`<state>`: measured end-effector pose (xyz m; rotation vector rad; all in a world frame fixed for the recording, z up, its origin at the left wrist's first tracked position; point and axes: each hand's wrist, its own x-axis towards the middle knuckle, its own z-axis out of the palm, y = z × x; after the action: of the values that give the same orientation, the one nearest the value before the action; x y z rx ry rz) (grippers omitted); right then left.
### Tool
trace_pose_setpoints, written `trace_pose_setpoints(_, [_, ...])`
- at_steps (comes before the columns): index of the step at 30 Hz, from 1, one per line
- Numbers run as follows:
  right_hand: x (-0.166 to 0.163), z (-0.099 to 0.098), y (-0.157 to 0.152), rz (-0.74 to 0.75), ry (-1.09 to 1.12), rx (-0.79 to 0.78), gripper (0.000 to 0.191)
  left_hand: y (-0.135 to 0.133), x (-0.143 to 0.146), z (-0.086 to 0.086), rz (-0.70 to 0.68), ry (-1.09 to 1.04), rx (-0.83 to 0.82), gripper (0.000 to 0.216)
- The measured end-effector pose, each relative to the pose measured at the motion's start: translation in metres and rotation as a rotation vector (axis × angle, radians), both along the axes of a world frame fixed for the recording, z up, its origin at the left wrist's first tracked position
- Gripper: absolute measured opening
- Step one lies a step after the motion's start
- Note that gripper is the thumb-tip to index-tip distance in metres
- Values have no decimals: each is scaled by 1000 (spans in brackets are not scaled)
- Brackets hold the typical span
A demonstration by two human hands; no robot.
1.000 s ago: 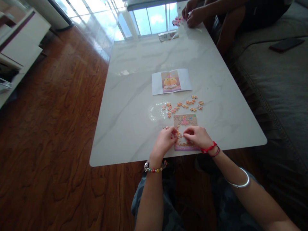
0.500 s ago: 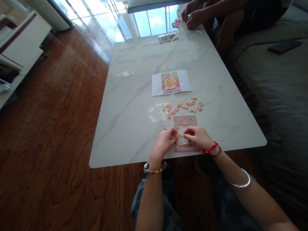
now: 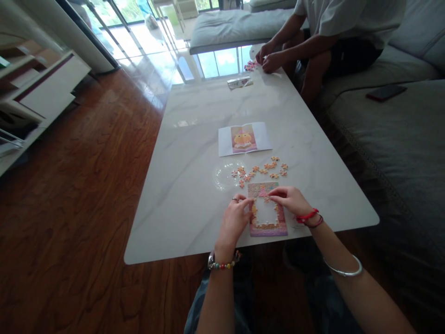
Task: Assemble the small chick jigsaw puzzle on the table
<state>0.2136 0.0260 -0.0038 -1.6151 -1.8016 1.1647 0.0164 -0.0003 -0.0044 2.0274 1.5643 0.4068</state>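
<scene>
A partly assembled jigsaw puzzle point(image 3: 269, 232) lies near the table's front edge, its border joined around a bare white middle. My left hand point(image 3: 236, 218) grips the puzzle's left edge with curled fingers. Over the upper part of the gap, my right hand point(image 3: 290, 200) pinches a small puzzle piece point(image 3: 267, 200) between thumb and fingertips. Just beyond the puzzle, several loose orange and pink pieces point(image 3: 255, 169) lie scattered. Behind them is a creased paper sheet point(image 3: 225, 141) with a picture of a yellow-orange character.
The marble-patterned table point(image 3: 174, 195) reflects the window light. At its far end a person's hands point(image 3: 269, 60) work beside a pink pile of pieces point(image 3: 249, 66). A crumpled wrapper point(image 3: 239, 82) lies nearby. On the right, a phone point(image 3: 385, 93) rests on the sofa point(image 3: 399, 134).
My right hand has moved from the middle of the gap to its upper edge with the piece. My left hand stays at the puzzle's left side. The view has tilted up.
</scene>
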Motion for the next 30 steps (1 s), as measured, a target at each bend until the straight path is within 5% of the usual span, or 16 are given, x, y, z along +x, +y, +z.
trace_pose_setpoints(8, [-14,9,-12,139,-103,-61,14,-2,3,2,39,101,43,32])
trace_pose_setpoints(13, [-8,9,-11,207,13,-105,16,-2,3,0,27,71,34,31])
trace_pose_setpoints(19, [-16,4,-16,412,30,98,17,-2,1,-2,-4,12,69,30])
trace_pose_setpoints(23, [-22,1,-19,412,30,209,19,-2,1,-1,-17,-13,64,28])
trace_pose_setpoints(30, [-24,-2,-22,380,96,121,32,-3,-1,1,-16,-32,64,27])
